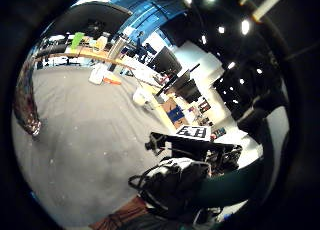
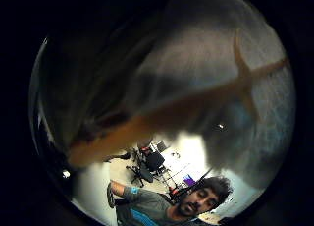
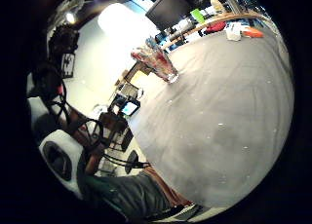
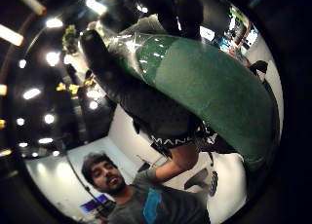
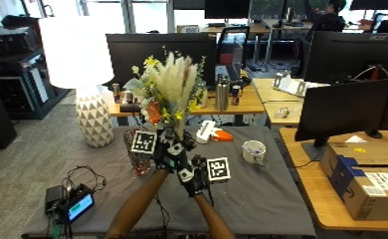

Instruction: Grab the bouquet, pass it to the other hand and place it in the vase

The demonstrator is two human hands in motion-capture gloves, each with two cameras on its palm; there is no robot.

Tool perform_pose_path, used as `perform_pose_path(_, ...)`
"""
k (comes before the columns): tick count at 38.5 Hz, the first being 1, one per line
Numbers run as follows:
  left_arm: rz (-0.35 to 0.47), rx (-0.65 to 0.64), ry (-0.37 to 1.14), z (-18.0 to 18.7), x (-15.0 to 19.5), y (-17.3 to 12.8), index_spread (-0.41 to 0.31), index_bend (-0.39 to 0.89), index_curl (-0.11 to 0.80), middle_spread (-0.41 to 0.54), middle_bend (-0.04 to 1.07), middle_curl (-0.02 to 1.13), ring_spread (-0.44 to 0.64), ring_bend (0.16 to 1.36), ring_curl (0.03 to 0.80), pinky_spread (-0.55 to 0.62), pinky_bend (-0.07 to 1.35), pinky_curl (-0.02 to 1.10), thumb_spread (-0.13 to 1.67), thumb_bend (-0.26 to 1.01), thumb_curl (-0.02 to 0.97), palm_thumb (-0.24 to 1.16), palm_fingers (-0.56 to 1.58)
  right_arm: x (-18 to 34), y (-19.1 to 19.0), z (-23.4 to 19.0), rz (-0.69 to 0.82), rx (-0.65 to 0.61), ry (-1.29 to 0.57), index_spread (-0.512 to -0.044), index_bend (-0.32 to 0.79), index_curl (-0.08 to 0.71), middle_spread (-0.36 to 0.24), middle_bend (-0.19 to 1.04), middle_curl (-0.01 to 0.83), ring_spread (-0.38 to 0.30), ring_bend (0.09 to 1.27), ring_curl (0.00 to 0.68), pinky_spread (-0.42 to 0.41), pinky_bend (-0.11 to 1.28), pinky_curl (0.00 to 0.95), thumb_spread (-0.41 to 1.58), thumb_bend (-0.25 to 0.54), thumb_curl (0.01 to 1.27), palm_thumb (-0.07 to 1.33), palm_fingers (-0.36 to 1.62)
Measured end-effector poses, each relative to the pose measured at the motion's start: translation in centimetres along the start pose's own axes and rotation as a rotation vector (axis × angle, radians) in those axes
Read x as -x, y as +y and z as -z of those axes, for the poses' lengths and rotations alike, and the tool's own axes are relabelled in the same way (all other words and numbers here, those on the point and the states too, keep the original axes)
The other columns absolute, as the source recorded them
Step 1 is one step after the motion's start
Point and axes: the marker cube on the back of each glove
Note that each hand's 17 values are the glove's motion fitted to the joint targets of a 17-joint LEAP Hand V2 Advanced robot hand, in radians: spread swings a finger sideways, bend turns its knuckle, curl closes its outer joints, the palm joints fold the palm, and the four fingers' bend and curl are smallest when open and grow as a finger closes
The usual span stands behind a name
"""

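An office of desks and dark monitors surrounded the grey cloth-covered table (image 5: 260,194). A white lamp (image 5: 81,74) stood at ten o'clock. Above the table's middle, both gloved hands, left hand (image 5: 166,149) and right hand (image 5: 193,177), gripped the upright pampas-and-yellow-flower bouquet (image 5: 171,89). The patterned glass vase (image 5: 139,159) stood just left.

The bouquet (image 5: 169,84) stands upright above the middle of the table (image 5: 267,199), with the left hand (image 5: 166,150) and right hand (image 5: 195,178) together at its base. The vase (image 5: 139,158) sits on the table just left of the hands. Farther left stands a lamp (image 5: 81,74); a mug (image 5: 253,151) sits to the right. At the near left corner lies a small device (image 5: 75,203).
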Motion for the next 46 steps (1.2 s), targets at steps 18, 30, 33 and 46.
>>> perform_pose_path(18,0.053,-0.04,0.156,2.4,0.6,-0.5,-0.336,0.36,0.425,-0.371,0.62,0.53,-0.38,0.71,0.435,-0.41,0.5,0.44,0.93,-0.02,0.443,0.64,1.57,-1.7,2.0,-1.7,-0.218,0.434,0.194,-0.234,0.21,0.594,-0.147,0.74,0.595,-0.188,0.91,0.517,-0.27,0.66,0.459,0.7,-0.035,0.68,0.96,1.29)
perform_pose_path(30,0.015,-0.106,0.123,7.8,-1.9,-3.2,-0.361,0.45,0.503,-0.38,0.74,0.58,-0.39,0.81,0.484,-0.43,0.6,0.47,1.02,-0.02,0.446,0.67,1.47,-0.9,3.2,4.1,-0.401,0.676,0.721,-0.243,0.14,0.548,-0.123,0.6,0.54,-0.12,0.68,0.439,0.014,0.44,0.399,0.73,-0.022,0.66,0.93,1.05)
perform_pose_path(33,-0.019,-0.137,0.077,9.9,-3.0,-4.2,-0.362,0.46,0.515,-0.38,0.76,0.59,-0.39,0.83,0.491,-0.44,0.61,0.47,1.03,-0.02,0.449,0.68,1.46,-0.4,2.3,6.5,-0.411,0.608,0.878,-0.236,0.13,0.53,-0.11,0.56,0.527,-0.101,0.63,0.426,0.075,0.42,0.392,0.76,-0.017,0.66,0.94,1.02)
perform_pose_path(46,-0.466,-0.332,-0.263,21.9,-5.5,-10.9,-0.366,0.48,0.553,-0.381,0.8,0.6,-0.38,0.87,0.499,-0.43,0.65,0.48,1.04,-0.02,0.455,0.67,1.42,1.0,-1.1,13.4,-0.386,0.303,1.249,-0.282,0.2,0.505,-0.024,0.27,0.431,0.113,0.22,0.319,0.299,0.45,0.39,0.97,-0.031,0.6,0.83,0.56)
